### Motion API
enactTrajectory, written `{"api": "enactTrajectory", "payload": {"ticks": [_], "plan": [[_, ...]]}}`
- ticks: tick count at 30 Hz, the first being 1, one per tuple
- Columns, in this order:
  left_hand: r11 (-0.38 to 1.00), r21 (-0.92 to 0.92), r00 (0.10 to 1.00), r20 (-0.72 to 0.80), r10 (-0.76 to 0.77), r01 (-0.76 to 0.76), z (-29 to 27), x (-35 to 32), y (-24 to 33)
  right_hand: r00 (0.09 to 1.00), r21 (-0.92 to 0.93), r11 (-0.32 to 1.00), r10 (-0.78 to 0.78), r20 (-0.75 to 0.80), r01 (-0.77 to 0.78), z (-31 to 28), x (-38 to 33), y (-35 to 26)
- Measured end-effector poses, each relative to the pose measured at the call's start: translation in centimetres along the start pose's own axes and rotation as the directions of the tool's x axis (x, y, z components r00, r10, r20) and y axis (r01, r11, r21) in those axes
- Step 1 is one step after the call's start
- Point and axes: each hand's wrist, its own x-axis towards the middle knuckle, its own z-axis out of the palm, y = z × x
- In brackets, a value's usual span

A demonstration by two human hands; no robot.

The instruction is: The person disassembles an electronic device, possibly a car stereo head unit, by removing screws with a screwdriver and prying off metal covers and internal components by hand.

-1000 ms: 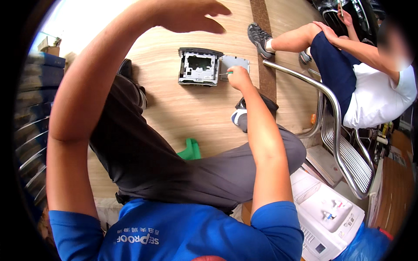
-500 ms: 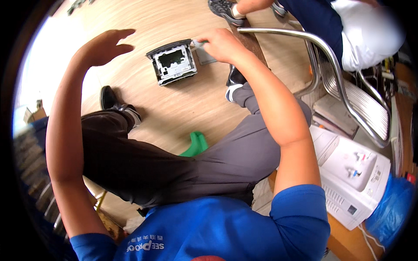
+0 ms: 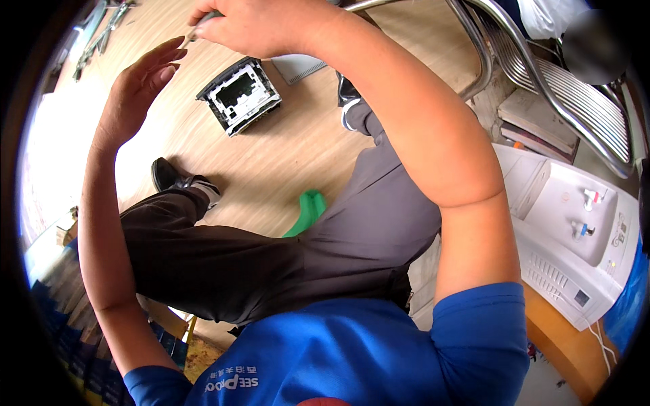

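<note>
My right hand (image 3: 261,27) reaches across to the upper left, its fingers closed around a slim grey object (image 3: 206,18) with a thin tip. Most of that object is hidden by the fingers, so its exact kind is unclear. Just beside the tip, my left hand (image 3: 139,88) is raised with fingers loosely bent and apart, holding nothing I can see. Below and between the hands, an opened electronic unit (image 3: 240,98) with a white metal frame and dark front panel lies on the floor. A grey slotted metal plate (image 3: 298,69) rests right of it, partly behind my right forearm.
The wooden floor (image 3: 271,169) spreads between my legs, with a green plastic piece (image 3: 308,210) near my thigh. A metal-framed chair (image 3: 569,88) stands at the upper right, above a white water dispenser (image 3: 562,216). Metal tools (image 3: 101,40) lie at the upper left.
My right hand has moved left and up, away from the plate toward my left hand, carrying the slim object. The view has shifted, and the person at the upper right is mostly out of it.
</note>
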Motion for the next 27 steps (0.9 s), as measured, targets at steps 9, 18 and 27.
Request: {"api": "enactTrajectory", "payload": {"ticks": [9, 18, 27], "plan": [[1.000, 0.027, 0.998, -0.065, 0.002, 0.000, 0.8, 1.7, 1.6, 0.986, -0.253, 0.959, -0.149, -0.075, 0.126, 0.6, 0.1, 0.2], [0.999, 0.033, 0.995, -0.091, -0.033, 0.036, 1.4, 2.8, 2.0, 0.999, -0.232, 0.973, 0.031, 0.041, -0.021, -1.0, -0.7, -0.5], [0.995, 0.086, 0.992, -0.123, -0.035, 0.046, 1.8, 2.7, 1.8, 0.977, -0.517, 0.829, -0.159, 0.143, 0.211, -0.6, -0.5, 0.1]]}}
